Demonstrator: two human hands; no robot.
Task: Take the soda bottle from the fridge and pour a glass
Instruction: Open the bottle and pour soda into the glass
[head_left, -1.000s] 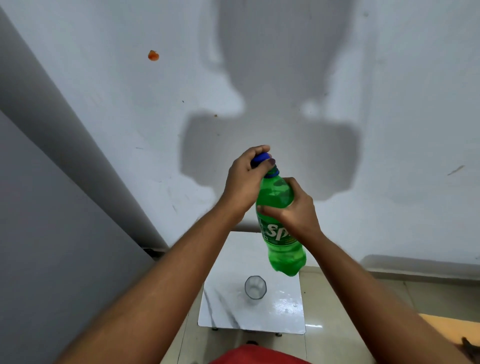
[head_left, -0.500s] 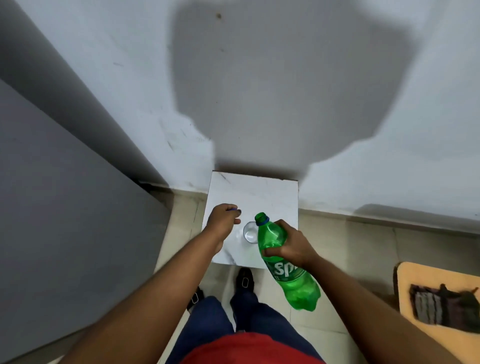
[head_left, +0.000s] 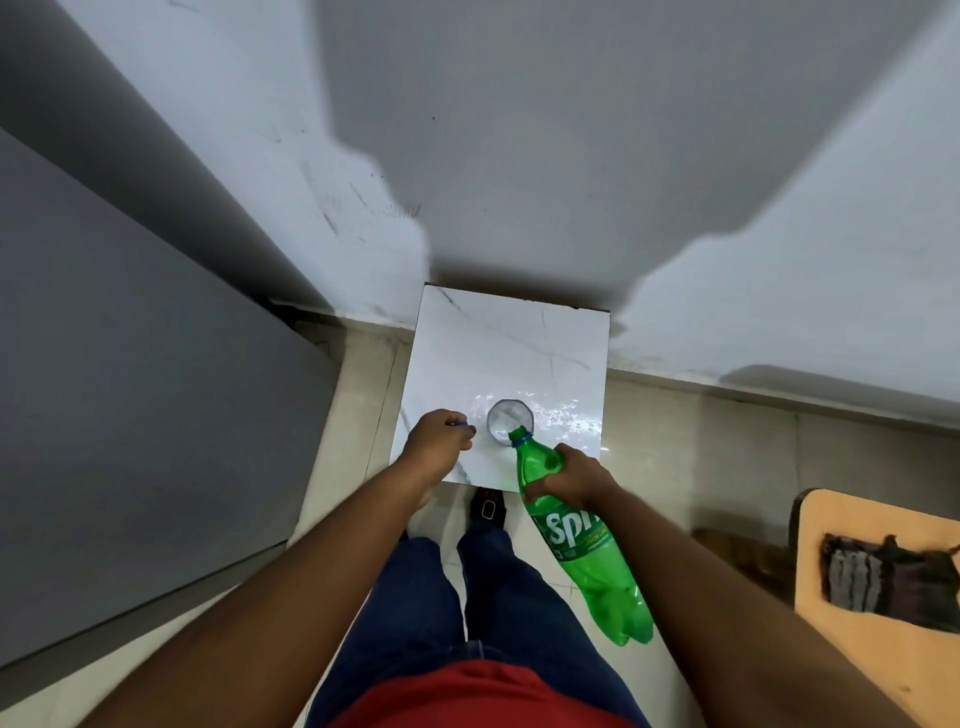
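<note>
Soda bottle (head_left: 576, 535) tilts over the glass (head_left: 509, 421), right-hand fingers (head_left: 540, 486) wrapped around its shoulder; left hand (head_left: 439, 441) curled round the cap (head_left: 460, 424).

Green soda bottle (head_left: 571, 525) uncapped, tilted, mouth over clear glass (head_left: 509, 422) upright on marble table; glass contents unclear.

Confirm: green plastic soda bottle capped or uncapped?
Uncapped. The green plastic soda bottle shows a bare mouth tipped over the clear glass; the left hand holds something blue, likely the cap.
</note>
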